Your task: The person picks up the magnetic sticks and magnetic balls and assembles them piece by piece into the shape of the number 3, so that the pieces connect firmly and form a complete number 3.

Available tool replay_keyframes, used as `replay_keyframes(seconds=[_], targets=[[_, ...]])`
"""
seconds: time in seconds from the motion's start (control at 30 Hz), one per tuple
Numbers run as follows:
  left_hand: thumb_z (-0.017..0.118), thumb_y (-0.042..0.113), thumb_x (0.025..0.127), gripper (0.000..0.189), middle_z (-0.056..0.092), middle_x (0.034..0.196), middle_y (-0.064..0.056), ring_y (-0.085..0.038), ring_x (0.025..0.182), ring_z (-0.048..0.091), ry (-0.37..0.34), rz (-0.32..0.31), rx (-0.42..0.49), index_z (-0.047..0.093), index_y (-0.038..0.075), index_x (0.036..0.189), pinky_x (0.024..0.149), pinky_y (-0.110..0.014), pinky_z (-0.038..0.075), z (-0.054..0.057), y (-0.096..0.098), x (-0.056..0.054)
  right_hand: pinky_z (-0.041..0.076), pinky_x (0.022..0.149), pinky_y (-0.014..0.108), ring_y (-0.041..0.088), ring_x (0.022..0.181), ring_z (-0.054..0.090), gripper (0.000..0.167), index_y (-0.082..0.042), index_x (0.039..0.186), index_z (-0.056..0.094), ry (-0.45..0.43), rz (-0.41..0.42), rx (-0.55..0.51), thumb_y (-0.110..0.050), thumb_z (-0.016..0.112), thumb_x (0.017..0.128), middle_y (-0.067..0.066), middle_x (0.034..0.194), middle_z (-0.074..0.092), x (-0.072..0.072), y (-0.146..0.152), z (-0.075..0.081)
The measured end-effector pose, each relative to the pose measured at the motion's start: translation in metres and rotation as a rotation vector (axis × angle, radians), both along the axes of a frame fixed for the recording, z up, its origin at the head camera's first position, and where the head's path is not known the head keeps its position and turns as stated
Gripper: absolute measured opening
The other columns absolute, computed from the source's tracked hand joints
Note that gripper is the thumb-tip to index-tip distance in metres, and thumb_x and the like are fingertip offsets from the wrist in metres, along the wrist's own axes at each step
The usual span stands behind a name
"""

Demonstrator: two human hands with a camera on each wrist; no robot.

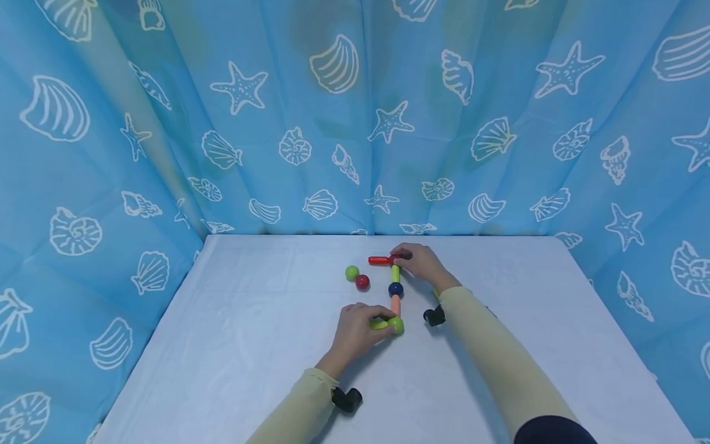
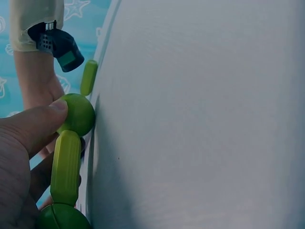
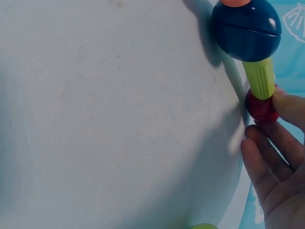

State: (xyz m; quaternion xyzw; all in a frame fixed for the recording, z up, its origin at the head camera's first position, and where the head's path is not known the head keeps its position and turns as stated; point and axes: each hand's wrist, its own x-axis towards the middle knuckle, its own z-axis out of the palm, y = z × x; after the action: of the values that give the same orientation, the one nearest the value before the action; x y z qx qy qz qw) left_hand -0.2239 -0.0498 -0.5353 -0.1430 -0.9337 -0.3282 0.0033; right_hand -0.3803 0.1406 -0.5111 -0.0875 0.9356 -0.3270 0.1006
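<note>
A chain of ball-and-stick pieces lies on the white table (image 1: pixel 266 345). My left hand (image 1: pixel 357 330) grips its near end: in the left wrist view, the thumb presses a green ball (image 2: pixel 78 114) joined to a green stick (image 2: pixel 66 167), with another green ball (image 2: pixel 63 217) below. From the near corner run a salmon stick (image 1: pixel 396 305), a navy ball (image 1: pixel 395 288) and a yellow-green stick (image 1: pixel 395 274). At the far end, my right hand (image 1: pixel 423 264) pinches a dark red ball (image 3: pixel 259 106); a red stick (image 1: pixel 379 261) extends left from it.
A loose green ball (image 1: pixel 352 272) and a red ball (image 1: pixel 362 282) lie side by side left of the chain. Another green stick (image 2: pixel 89 77) lies by the right forearm, partly hidden in the head view. A blue shell-print curtain (image 1: pixel 299 172) surrounds the table.
</note>
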Motion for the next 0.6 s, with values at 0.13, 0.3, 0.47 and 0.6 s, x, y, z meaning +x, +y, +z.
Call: replay_keyframes(seconds=[0.13, 0.3, 0.47, 0.6], targets=[[0.082, 0.039, 0.086, 0.034, 0.072, 0.105, 0.017, -0.009, 0.1, 0.058, -0.007, 0.014, 0.04, 0.075, 0.028, 0.117, 0.101, -0.045, 0.043, -0.001, -0.001, -0.001, 0.043, 0.109, 0.05, 0.03, 0.129, 0.055, 0.031, -0.018, 0.13, 0.065, -0.002, 0.0, 0.008, -0.021, 0.067, 0.1, 0.007, 0.13, 0.065, 0.001, -0.001, 0.002], [0.072, 0.043, 0.093, 0.032, 0.071, 0.11, 0.013, -0.011, 0.106, 0.059, -0.021, 0.042, 0.16, 0.073, 0.024, 0.119, 0.094, -0.039, 0.05, 0.003, -0.004, 0.003, 0.043, 0.11, 0.05, 0.03, 0.129, 0.055, 0.031, -0.019, 0.13, 0.065, 0.008, 0.006, 0.006, -0.022, 0.067, 0.1, 0.007, 0.131, 0.065, 0.0, 0.0, -0.001], [0.065, 0.041, 0.098, 0.027, 0.071, 0.11, 0.01, -0.013, 0.109, 0.06, 0.01, 0.101, 0.206, 0.074, 0.025, 0.118, 0.096, -0.041, 0.049, 0.005, -0.011, 0.001, 0.043, 0.11, 0.05, 0.03, 0.13, 0.054, 0.03, -0.019, 0.13, 0.066, 0.013, 0.009, -0.005, -0.023, 0.067, 0.1, 0.007, 0.131, 0.066, -0.001, 0.001, -0.004], [0.066, 0.035, 0.098, 0.023, 0.071, 0.107, 0.008, -0.014, 0.105, 0.062, 0.034, 0.173, 0.21, 0.074, 0.023, 0.115, 0.092, -0.04, 0.051, 0.005, -0.021, -0.008, 0.043, 0.11, 0.05, 0.03, 0.13, 0.055, 0.031, -0.019, 0.13, 0.066, 0.012, 0.005, -0.011, -0.022, 0.067, 0.1, 0.007, 0.131, 0.066, -0.002, 0.001, -0.004]])
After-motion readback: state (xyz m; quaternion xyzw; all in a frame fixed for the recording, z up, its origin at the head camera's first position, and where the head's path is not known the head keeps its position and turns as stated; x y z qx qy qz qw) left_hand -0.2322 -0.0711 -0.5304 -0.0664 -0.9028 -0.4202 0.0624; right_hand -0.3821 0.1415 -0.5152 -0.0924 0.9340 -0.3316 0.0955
